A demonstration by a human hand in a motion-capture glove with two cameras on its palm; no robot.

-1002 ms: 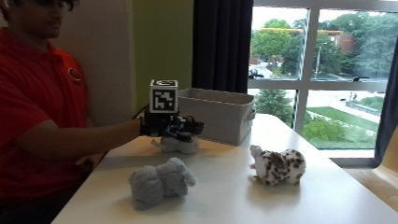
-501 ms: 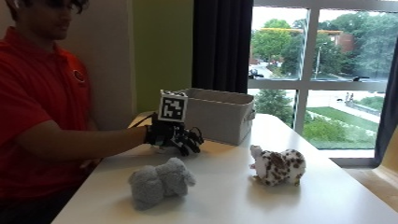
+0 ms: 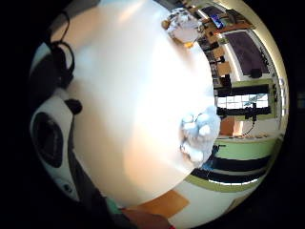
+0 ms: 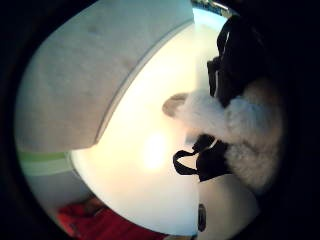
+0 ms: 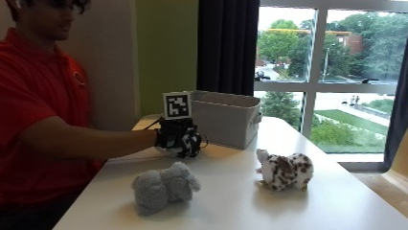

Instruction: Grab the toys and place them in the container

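My gloved right hand point(image 5: 179, 138) is just in front of the grey fabric container point(image 5: 227, 118), low over the table. Its fingers curl round a white fluffy toy point(image 4: 241, 126), of which only a pale edge point(image 5: 168, 151) shows under the glove in the outside view. The thumb side palm view has the container's wall point(image 4: 95, 75) close beside the hand. A grey plush toy point(image 5: 164, 186) lies on the table nearer the front, also seen as the grey plush point(image 3: 200, 133). A brown-spotted white toy point(image 5: 285, 171) stands to the right, and it shows as the spotted toy point(image 3: 183, 26).
The white table point(image 5: 236, 201) runs from the container to the front edge, with bare surface between the two loose toys. A window is behind the table on the right. The person's bare forearm point(image 5: 89, 143) reaches in from the left.
The hand has dipped and edged slightly towards the container, with its fingers round the white toy. The grey and spotted toys have not moved.
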